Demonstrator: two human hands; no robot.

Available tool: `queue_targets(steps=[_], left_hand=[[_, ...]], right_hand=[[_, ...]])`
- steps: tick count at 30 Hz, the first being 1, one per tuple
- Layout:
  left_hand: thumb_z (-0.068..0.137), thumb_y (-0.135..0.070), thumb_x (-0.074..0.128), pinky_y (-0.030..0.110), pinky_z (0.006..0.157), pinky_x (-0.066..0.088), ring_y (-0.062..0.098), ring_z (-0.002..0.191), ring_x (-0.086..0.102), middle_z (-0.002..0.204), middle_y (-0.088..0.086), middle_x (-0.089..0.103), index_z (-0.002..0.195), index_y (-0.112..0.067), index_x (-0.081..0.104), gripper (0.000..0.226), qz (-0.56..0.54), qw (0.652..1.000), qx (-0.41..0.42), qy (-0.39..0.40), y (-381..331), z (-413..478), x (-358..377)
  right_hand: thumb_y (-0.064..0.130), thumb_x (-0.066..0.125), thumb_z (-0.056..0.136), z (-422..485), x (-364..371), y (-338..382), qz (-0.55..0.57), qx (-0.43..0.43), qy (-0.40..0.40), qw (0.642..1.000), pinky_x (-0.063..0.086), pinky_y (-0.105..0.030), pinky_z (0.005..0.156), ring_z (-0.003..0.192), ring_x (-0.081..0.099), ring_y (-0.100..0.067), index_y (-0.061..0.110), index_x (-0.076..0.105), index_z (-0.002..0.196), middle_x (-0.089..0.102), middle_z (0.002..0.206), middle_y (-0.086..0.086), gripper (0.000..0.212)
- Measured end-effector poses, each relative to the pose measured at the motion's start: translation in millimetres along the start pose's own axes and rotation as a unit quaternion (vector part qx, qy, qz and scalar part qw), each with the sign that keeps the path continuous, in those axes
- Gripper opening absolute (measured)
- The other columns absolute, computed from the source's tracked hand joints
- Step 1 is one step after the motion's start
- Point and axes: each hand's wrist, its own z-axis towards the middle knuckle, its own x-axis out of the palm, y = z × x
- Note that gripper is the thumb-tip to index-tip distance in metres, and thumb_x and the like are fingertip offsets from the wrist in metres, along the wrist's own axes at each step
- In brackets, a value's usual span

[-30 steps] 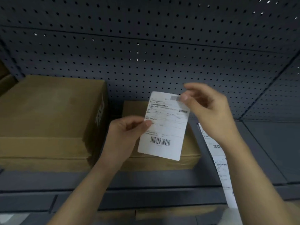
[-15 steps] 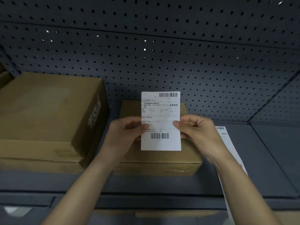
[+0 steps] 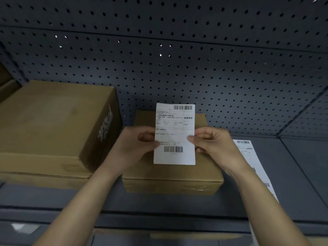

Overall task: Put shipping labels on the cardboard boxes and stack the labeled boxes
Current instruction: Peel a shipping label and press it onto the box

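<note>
A white rectangular paper shipping label (image 3: pixel 174 134), printed with one barcode along its top edge and another near its bottom, was held upright and facing the camera between both hands. The left hand (image 3: pixel 131 148) pinched the label's left edge at about mid-height, the thumb lying on the printed face and the other fingers curled behind the sheet. The right hand (image 3: pixel 216 144) pinched the right edge in the same way, its thumb tip on the front and its fingers folded behind. The label hung in the air just above a small flat brown cardboard box (image 3: pixel 168 172). Whether its lower edge touched the lid could not be told. That box sat near the middle of the dark grey metal shelf (image 3: pixel 301 174), its far side close to the dark perforated back panel (image 3: pixel 177 68) and its front face set back from the shelf's front edge. A large brown cardboard box (image 3: pixel 49 125), with pale printing on its right side, stood to the left of the small one, close beside it. To the right of the small box, a strip of white printed labels (image 3: pixel 246 151) lay on the shelf, running from behind the right wrist towards the front edge and partly hidden by the right forearm.
</note>
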Motion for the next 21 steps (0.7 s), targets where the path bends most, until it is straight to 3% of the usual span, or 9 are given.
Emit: queue_targets(steps=[6,9,11,18,21], left_hand=[[0.081,-0.010,0.078,0.019,0.080,0.056,0.000,0.085,0.071,0.091,-0.014,0.076,0.103,-0.031,0.073,0.030,0.051,0.999,0.010,0.000,7,2,6],[0.077,-0.011,0.081,0.020,0.078,0.057,-0.001,0.082,0.070,0.088,-0.018,0.075,0.099,-0.037,0.072,0.036,0.072,0.997,0.010,-0.008,11,4,9],[0.074,-0.013,0.083,0.020,0.077,0.057,-0.002,0.080,0.070,0.087,-0.019,0.075,0.099,-0.038,0.071,0.038,0.082,0.997,0.011,-0.006,13,5,11],[0.069,-0.015,0.087,0.022,0.075,0.058,0.001,0.079,0.069,0.088,-0.015,0.075,0.104,-0.033,0.071,0.042,0.101,0.995,0.006,-0.008,17,4,14],[0.065,-0.014,0.089,0.016,0.071,0.057,0.001,0.076,0.069,0.086,-0.013,0.075,0.106,-0.031,0.071,0.048,0.098,0.995,-0.002,-0.003,17,4,15]], right_hand=[[0.002,0.081,0.077,-1,-3,-1,-0.027,-0.022,0.024,0.999,0.054,-0.017,0.066,0.075,0.073,-0.009,0.010,0.074,0.096,0.078,0.087,-0.002,0.021],[0.000,0.082,0.075,-1,-3,-6,-0.036,-0.021,0.022,0.999,0.058,-0.024,0.074,0.077,0.074,-0.016,0.009,0.073,0.095,0.077,0.088,-0.006,0.023],[0.000,0.083,0.074,0,-4,-9,-0.044,-0.021,0.019,0.999,0.059,-0.027,0.077,0.079,0.074,-0.018,0.010,0.073,0.094,0.077,0.088,-0.006,0.024],[-0.003,0.081,0.076,0,-2,-10,-0.047,-0.019,0.020,0.998,0.056,-0.020,0.068,0.072,0.072,-0.012,0.009,0.072,0.093,0.076,0.081,-0.001,0.023],[-0.003,0.082,0.075,0,-1,-10,-0.062,-0.023,0.016,0.998,0.057,-0.022,0.071,0.074,0.073,-0.014,0.011,0.072,0.092,0.077,0.082,-0.002,0.024]])
